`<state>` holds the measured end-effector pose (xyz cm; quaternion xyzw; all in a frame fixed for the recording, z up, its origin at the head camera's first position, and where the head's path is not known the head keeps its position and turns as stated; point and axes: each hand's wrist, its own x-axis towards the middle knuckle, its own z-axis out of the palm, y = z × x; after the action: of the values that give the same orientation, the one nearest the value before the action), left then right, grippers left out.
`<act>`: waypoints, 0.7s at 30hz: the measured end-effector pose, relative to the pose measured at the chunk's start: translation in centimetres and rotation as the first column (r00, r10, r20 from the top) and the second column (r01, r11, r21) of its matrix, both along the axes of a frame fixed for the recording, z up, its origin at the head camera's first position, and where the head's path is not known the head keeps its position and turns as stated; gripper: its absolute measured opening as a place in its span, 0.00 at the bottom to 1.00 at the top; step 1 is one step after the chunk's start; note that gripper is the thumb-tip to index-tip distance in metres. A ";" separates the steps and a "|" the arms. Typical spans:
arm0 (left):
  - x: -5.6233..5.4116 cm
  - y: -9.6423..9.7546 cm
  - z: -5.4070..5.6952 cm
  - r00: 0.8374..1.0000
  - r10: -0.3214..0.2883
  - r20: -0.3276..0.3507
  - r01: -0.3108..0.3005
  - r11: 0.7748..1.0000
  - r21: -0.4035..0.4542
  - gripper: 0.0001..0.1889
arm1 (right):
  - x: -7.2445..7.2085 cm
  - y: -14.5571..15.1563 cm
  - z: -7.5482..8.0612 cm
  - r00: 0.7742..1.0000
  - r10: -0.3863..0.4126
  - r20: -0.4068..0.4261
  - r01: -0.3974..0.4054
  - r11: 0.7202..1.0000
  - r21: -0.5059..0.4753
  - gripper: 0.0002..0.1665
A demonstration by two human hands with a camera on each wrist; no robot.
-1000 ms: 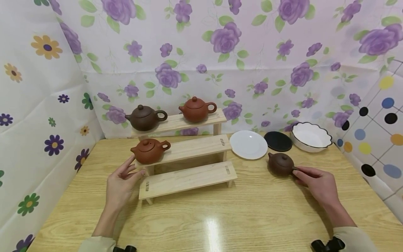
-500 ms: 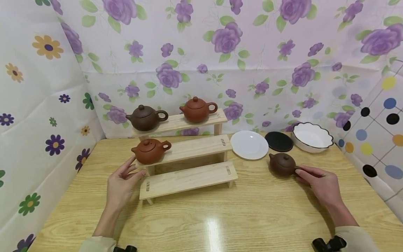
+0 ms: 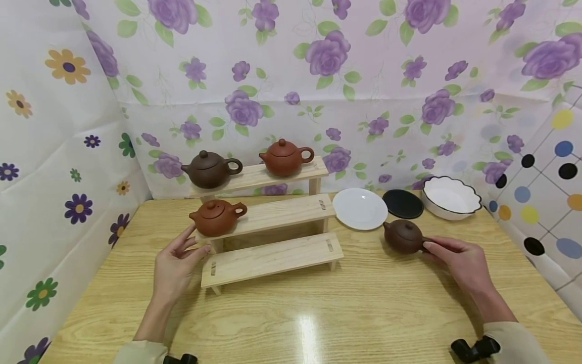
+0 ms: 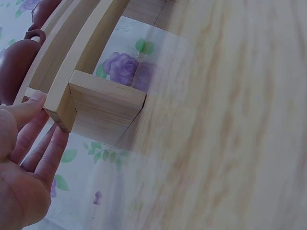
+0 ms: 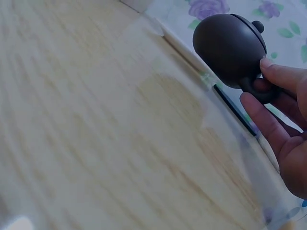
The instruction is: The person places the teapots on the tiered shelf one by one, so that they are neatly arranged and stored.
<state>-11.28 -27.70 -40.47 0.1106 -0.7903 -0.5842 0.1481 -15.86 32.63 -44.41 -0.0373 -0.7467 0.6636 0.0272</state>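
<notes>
My right hand [image 3: 464, 263] pinches the handle of a dark brown teapot [image 3: 402, 236]. In the right wrist view that teapot [image 5: 230, 50] hangs above the table, its spout side turned away. At the left end of a three-step wooden display stand [image 3: 273, 260], my left hand [image 3: 175, 263] grips the lowest board, thumb on top and fingers beneath, as the left wrist view shows. A reddish-brown teapot [image 3: 217, 218] sits on the middle step, just beyond the left fingertips. The top step bears another dark brown teapot [image 3: 207, 170] at left and a reddish one [image 3: 283, 158] at right.
Right of the stand lie a white plate [image 3: 360, 209] and a black round coaster [image 3: 402, 203]. A white scalloped bowl [image 3: 450, 197] with a dark rim stands at the back right. Flowered cloth [image 3: 291, 60] hangs behind the wooden table [image 3: 364, 313].
My right hand has shifted the dark brown teapot slightly left and away from me within the last half second. My left hand stays at the stand's end.
</notes>
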 end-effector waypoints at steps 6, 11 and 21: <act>0.0 -0.1 0.0 1.000 0.004 0.000 -0.004 1.000 -0.002 0.36 | -0.6 -0.5 0.9 0.998 0.042 -0.048 -0.043 0.999 -0.021 0.19; 0.0 -0.1 -0.1 1.000 0.002 0.001 -0.002 1.000 0.006 0.36 | -1.3 -1.0 1.9 0.994 0.073 -0.079 -0.074 0.997 -0.018 0.17; -0.1 -0.2 -0.1 1.000 0.002 0.012 -0.002 1.000 -0.001 0.36 | -2.6 -2.2 3.8 0.986 0.133 -0.097 -0.129 0.991 0.042 0.18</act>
<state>-11.36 -27.88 -40.56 0.1148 -0.7912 -0.5831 0.1443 -18.45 30.44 -40.61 0.0455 -0.7568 0.6516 0.0216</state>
